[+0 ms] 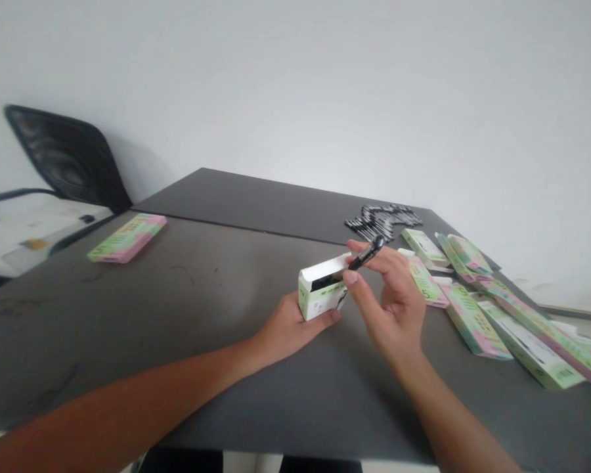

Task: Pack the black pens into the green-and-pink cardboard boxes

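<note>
In the head view my left hand (295,323) is wrapped round a small white and green carton (320,301), its top flap raised and its mouth facing up. Dark contents show inside the opening, too blurred to make out singly. Between the thumb and fingers of my right hand (391,289) is a black pen (367,253), slanted, with its lower end at the carton's mouth. How far the pen reaches into the carton I cannot tell. Beyond my right hand lies a row of many black pens (384,220) on the far part of the table.
Several green and pink cartons (477,322) lie spread over the right side of the dark table (187,368). One closed green and pink carton (128,238) rests at the far left. A black mesh chair (66,157) stands past the left edge, and a white wall is behind.
</note>
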Motion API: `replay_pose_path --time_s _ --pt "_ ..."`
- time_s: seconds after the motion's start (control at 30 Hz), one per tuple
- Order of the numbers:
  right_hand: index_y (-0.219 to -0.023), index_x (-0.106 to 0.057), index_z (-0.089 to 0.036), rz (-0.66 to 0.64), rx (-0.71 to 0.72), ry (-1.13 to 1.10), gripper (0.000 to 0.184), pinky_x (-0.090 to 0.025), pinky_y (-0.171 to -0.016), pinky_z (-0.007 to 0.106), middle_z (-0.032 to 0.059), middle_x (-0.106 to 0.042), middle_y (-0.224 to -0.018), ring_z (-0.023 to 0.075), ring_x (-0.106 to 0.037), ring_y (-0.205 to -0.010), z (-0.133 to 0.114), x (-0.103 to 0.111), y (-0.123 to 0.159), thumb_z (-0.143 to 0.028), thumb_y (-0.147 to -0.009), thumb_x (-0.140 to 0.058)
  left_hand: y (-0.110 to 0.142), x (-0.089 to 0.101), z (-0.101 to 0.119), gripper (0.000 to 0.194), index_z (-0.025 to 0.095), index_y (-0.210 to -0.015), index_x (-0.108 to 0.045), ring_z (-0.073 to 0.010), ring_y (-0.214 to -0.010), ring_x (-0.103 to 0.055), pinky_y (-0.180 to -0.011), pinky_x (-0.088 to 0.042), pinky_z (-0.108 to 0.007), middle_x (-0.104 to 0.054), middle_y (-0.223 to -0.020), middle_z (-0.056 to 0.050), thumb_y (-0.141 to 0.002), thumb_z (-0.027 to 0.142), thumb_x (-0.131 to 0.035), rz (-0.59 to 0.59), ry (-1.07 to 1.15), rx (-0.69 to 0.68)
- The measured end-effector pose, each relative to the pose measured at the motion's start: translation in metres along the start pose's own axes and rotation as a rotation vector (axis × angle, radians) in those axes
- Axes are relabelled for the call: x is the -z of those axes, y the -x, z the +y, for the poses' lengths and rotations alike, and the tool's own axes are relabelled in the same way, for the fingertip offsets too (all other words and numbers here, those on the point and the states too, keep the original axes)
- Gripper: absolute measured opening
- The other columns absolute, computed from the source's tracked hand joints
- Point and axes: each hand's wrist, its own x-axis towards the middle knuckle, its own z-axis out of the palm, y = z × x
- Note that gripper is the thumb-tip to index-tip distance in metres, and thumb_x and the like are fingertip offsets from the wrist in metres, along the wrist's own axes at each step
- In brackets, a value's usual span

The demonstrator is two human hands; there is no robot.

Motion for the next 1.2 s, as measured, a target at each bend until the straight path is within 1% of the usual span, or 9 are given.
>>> replay_pose_path --time_s 0.2,0.37,0.5,0.6,0.67,0.83,0.97,1.07,1.2 --pt "-0.108 -0.075 -0.026 0.056 0.125 0.179 0.018 -0.056 -0.098 0.050 0.0093 -0.068 -0.116 0.0276 -0.067 -0.113 0.015 0.001 -0.002 -0.026 -0.090 -0.079 0.001 0.000 -0.001 0.042 0.019 -0.127 -0.076 -0.0338 -0.121 -0.074 -0.111 -0.056 -0.047 -0.080 -0.130 -0.011 -0.092 0.040 -0.082 -0.026 0.020 0.004" --pt "-0.111 -0.073 -0.026 0.063 0.214 0.296 0.025 -0.056 -0.096 0.050 0.0087 -0.067 -0.113 0.0279 -0.067 -0.108 0.019 0.006 -0.007 -0.030 -0.088 -0.082 0.000 0.001 0.000 0.043 0.018 -0.129 -0.076 -0.0330 -0.120 -0.075 -0.109 -0.057 -0.045 -0.081 -0.128 -0.011 -0.092 0.040 -0.081 -0.055 0.003 -0.008" --pt "-0.132 -0.067 -0.027 0.046 0.265 0.323 0.049 -0.058 -0.091 0.046 0.0102 -0.071 -0.116 0.0280 -0.067 -0.105 0.013 0.011 -0.009 -0.029 -0.087 -0.084 0.001 0.001 0.000 0.039 0.019 -0.125 -0.078 -0.0323 -0.117 -0.077 -0.105 -0.059 -0.043 -0.082 -0.125 -0.010 -0.092 0.039 -0.081 -0.088 -0.050 -0.006" --pt "-0.151 -0.058 -0.030 0.073 0.290 0.242 0.070 -0.059 -0.078 0.041 0.0088 -0.074 -0.117 0.0239 -0.069 -0.091 0.011 0.013 -0.008 -0.028 -0.086 -0.086 0.002 0.000 0.002 0.042 0.019 -0.130 -0.076 -0.0322 -0.120 -0.076 -0.107 -0.057 -0.043 -0.081 -0.129 -0.010 -0.092 0.036 -0.081 -0.104 -0.072 -0.016" --pt "-0.156 -0.055 -0.033 0.083 0.306 0.209 0.075 -0.057 -0.071 0.038 0.0062 -0.077 -0.112 0.0216 -0.069 -0.083 0.010 0.015 -0.007 -0.026 -0.088 -0.086 0.003 0.000 0.004 0.043 0.019 -0.131 -0.075 -0.0321 -0.119 -0.076 -0.107 -0.057 -0.043 -0.081 -0.129 -0.010 -0.091 0.034 -0.081 -0.107 -0.084 -0.014" --pt "-0.143 -0.070 -0.037 0.027 0.364 0.246 0.060 -0.057 -0.073 0.034 0.0011 -0.082 -0.104 0.0180 -0.071 -0.078 0.009 0.023 -0.007 -0.014 -0.089 -0.084 0.005 0.000 0.009 0.043 0.018 -0.131 -0.075 -0.0316 -0.120 -0.076 -0.108 -0.058 -0.044 -0.081 -0.129 -0.009 -0.091 0.031 -0.081 -0.143 -0.094 -0.023" --pt "-0.139 -0.074 -0.039 0.024 0.347 0.228 0.055 -0.056 -0.075 0.034 -0.0008 -0.082 -0.102 0.0175 -0.072 -0.081 0.007 0.026 -0.009 -0.012 -0.091 -0.082 0.005 0.000 0.011 0.044 0.020 -0.133 -0.075 -0.0314 -0.121 -0.075 -0.109 -0.058 -0.043 -0.080 -0.132 -0.009 -0.091 0.031 -0.082 -0.191 -0.032 -0.024" --pt "-0.132 -0.078 -0.039 -0.009 0.268 0.235 0.046 -0.055 -0.077 0.035 0.0004 -0.081 -0.101 0.0187 -0.072 -0.085 0.004 0.026 -0.009 -0.016 -0.092 -0.082 0.005 0.000 0.010 0.045 0.019 -0.133 -0.075 -0.0323 -0.122 -0.075 -0.108 -0.058 -0.044 -0.080 -0.131 -0.009 -0.090 0.031 -0.083 -0.183 -0.015 0.001" --pt "-0.124 -0.081 -0.041 -0.027 0.115 0.242 0.037 -0.052 -0.068 0.035 0.0000 -0.081 -0.101 0.0204 -0.073 -0.084 -0.001 0.026 -0.008 -0.025 -0.091 -0.085 0.006 0.001 0.008 0.052 0.018 -0.137 -0.072 -0.0337 -0.123 -0.074 -0.108 -0.058 -0.046 -0.078 -0.133 -0.012 -0.089 0.035 -0.085 -0.190 -0.012 0.009"
